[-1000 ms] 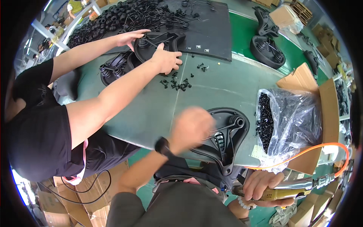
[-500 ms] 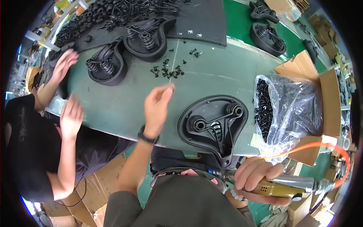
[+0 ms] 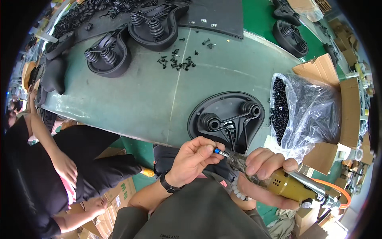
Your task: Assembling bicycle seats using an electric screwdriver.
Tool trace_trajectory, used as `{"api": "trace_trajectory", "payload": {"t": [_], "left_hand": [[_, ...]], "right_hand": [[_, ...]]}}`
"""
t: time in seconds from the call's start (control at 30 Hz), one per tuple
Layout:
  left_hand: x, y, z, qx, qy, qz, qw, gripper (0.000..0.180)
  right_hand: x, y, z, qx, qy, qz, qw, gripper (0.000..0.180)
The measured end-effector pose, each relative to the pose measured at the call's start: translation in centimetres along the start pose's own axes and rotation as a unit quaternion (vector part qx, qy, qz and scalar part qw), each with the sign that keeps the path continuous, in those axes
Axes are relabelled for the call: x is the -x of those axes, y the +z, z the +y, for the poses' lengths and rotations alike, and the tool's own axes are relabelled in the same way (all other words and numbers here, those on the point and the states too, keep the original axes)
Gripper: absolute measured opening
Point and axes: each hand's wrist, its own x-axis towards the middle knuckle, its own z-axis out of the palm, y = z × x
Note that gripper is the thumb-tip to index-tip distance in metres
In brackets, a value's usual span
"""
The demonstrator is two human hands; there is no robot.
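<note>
My right hand [image 3: 260,163] is wrapped round a yellow air screwdriver [image 3: 284,184] with a silver lever, its bit toward the left. At that bit, by its blue ring, my left hand [image 3: 191,161] pinches a small dark screw, mostly hidden by the fingertips. Just beyond both hands a black saddle [image 3: 199,113] lies underside up on the bench, showing springs and a bent wire frame; its near end is behind the hands and tool. Several loose black screws [image 3: 179,63] are scattered farther back on the green bench top [image 3: 139,107].
An open carton [image 3: 349,111] at the right holds a clear bag of black screws [image 3: 280,113]. Two upturned saddles [image 3: 109,59] stand back left, near a heap of springs. An orange hose [image 3: 344,193] trails from the tool. Another person [image 3: 47,159] is at the left.
My left hand has come from near the loose screws to the screwdriver's bit. The screwdriver has swung slightly up and left. The person at the left has drawn their hands back from the bench.
</note>
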Motion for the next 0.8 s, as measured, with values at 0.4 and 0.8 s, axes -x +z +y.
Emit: {"api": "trace_trajectory", "payload": {"t": [0.4,0.8], "left_hand": [[-3.8,-2.7,3.1,-0.721,0.331,0.068,0.606,0.067],[-6.0,-3.6,3.1,-0.685,0.228,-0.011,0.692,0.056]], "right_hand": [[-0.9,-0.6,-0.4,0.043,-0.043,-0.021,0.998,0.093],[-1.1,-0.7,0.3,0.053,-0.011,-0.105,0.993,0.104]]}}
